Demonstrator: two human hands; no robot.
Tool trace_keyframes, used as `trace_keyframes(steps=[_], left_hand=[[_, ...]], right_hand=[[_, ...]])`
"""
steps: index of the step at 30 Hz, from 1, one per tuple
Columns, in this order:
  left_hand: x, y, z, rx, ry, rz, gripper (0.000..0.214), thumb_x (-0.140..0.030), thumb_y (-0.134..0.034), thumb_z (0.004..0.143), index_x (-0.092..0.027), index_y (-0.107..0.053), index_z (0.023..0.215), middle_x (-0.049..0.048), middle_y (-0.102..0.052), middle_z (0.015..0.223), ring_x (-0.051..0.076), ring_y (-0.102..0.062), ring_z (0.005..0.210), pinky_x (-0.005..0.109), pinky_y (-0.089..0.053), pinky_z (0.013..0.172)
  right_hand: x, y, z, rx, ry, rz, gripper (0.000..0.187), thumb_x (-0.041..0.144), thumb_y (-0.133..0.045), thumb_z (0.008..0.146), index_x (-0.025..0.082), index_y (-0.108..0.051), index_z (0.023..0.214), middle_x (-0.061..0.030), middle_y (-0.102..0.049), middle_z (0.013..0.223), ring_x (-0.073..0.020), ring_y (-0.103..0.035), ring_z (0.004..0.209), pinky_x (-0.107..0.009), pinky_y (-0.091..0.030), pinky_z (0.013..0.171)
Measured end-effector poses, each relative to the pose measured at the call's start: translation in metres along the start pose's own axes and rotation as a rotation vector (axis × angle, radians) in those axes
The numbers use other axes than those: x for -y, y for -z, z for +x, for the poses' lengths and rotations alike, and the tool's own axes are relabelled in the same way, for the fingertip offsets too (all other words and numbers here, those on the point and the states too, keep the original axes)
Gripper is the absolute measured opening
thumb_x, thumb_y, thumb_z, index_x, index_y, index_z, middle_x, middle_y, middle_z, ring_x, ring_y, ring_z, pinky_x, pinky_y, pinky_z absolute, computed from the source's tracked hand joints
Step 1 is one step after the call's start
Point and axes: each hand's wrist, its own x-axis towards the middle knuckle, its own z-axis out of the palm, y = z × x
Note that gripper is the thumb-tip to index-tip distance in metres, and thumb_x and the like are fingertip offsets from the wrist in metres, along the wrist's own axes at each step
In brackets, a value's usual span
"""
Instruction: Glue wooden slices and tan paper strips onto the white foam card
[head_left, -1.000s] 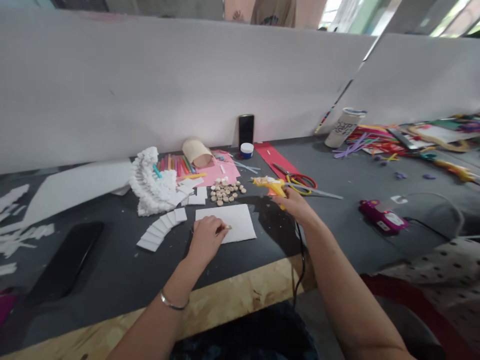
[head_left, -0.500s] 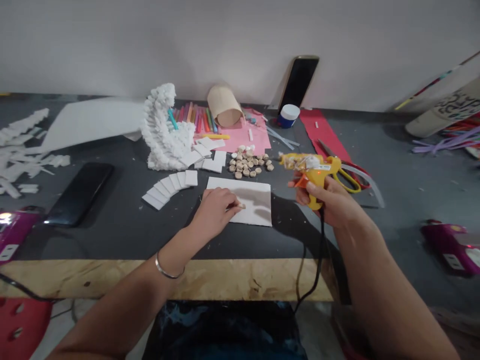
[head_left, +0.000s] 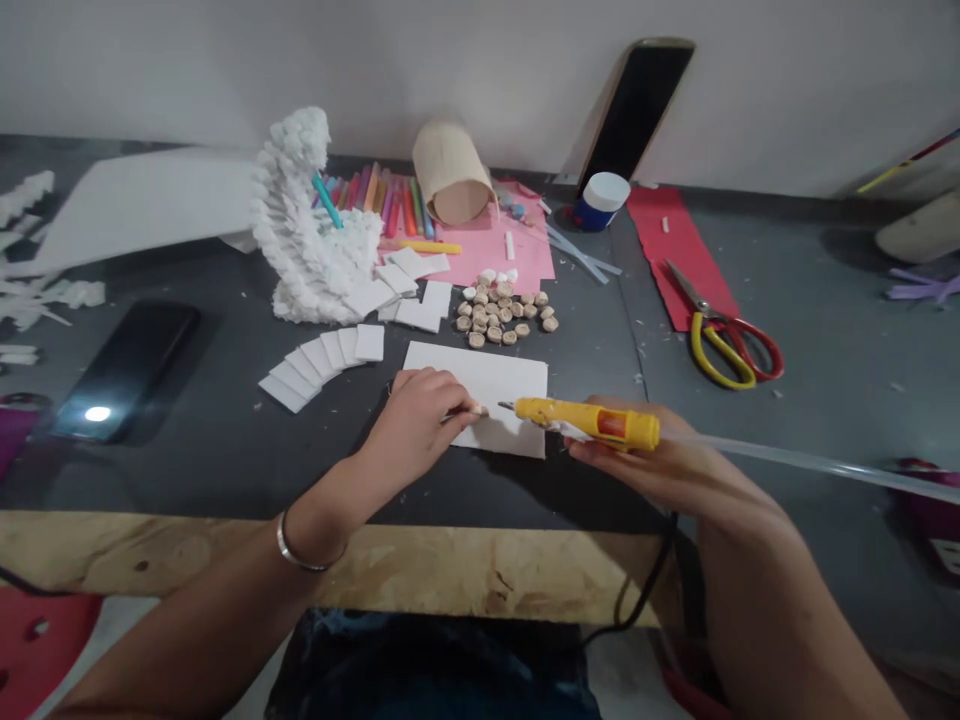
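A small white jar [head_left: 602, 200] with a blue lid, its contents hidden, stood by a phone [head_left: 635, 105] leaning against the white partition [head_left: 225, 60]. The right hand [head_left: 645, 460] grasped a yellow glue gun [head_left: 592, 425], a long clear glue stick [head_left: 810, 465] running from its back. The nozzle pointed just beside the left hand [head_left: 412, 430], which pinched something too small to tell against a white sheet [head_left: 502, 375]. Wooden discs [head_left: 499, 315] lay heaped beyond it on the dark grey tabletop [head_left: 592, 490].
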Motion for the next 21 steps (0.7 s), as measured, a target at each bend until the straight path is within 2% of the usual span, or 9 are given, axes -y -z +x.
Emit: trace_keyframes(steps=[3,8,13,21], left_hand=[[-0.002,0.000,0.000,0.006,0.016,0.004,0.010,-0.027,-0.061,0.090,-0.021,-0.066,0.084,0.0007,-0.068,0.088,0.017,-0.058,0.087,0.034,-0.033,0.081],[-0.005,0.001,0.000,0.033,0.037,0.038,0.017,-0.030,-0.057,0.093,-0.020,-0.066,0.084,0.0022,-0.067,0.087,0.018,-0.057,0.087,0.035,-0.034,0.081],[-0.005,0.000,-0.001,0.032,0.027,0.055,0.013,-0.027,-0.059,0.092,-0.019,-0.065,0.083,0.0012,-0.065,0.088,0.017,-0.057,0.088,0.034,-0.033,0.080],[-0.007,0.002,-0.001,0.048,0.036,0.065,0.016,-0.027,-0.056,0.093,-0.018,-0.063,0.082,0.0018,-0.065,0.088,0.018,-0.056,0.088,0.034,-0.033,0.080]], right_hand=[[-0.005,-0.002,0.000,0.072,-0.023,-0.118,0.027,0.048,-0.066,0.081,0.022,-0.066,0.089,-0.0032,-0.069,0.080,-0.0181,-0.063,0.067,-0.027,-0.050,0.057],[-0.010,-0.009,0.000,0.028,0.028,-0.266,0.030,0.053,-0.061,0.084,0.024,-0.063,0.089,-0.0014,-0.064,0.076,-0.0172,-0.057,0.063,-0.029,-0.046,0.057],[-0.010,-0.012,0.001,0.062,0.018,-0.276,0.028,0.053,-0.061,0.085,0.025,-0.060,0.083,-0.0004,-0.062,0.072,-0.0164,-0.053,0.060,-0.028,-0.042,0.054],[-0.010,-0.016,0.003,0.062,0.022,-0.262,0.025,0.053,-0.062,0.084,0.029,-0.062,0.088,-0.0013,-0.062,0.072,-0.0190,-0.054,0.061,-0.031,-0.041,0.054]])
